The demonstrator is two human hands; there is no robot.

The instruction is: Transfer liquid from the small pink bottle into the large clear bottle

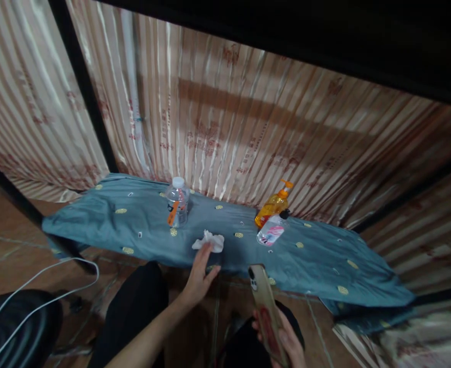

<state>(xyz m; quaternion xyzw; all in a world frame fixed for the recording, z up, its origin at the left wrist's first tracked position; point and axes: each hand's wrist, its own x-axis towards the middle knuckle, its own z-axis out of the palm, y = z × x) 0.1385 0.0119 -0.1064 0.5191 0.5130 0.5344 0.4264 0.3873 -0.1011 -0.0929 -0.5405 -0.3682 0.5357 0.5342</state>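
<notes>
In the head view, a crumpled white tissue lies near the front edge of a bench covered in blue-grey cloth. My left hand reaches over that edge, fingers stretched out and thumb spread, its fingertips at the tissue's near side. I cannot tell whether they press on it. Lower right, my right hand is wrapped around a smartphone in a pale case, its camera lenses at the upper end. The phone is held in front of the bench, back side showing.
A clear bottle with a white cap stands behind the tissue. To the right are an orange pump bottle and a clear bottle with a black top. Dark metal posts frame the bench before a pleated curtain. A white cable loops at left.
</notes>
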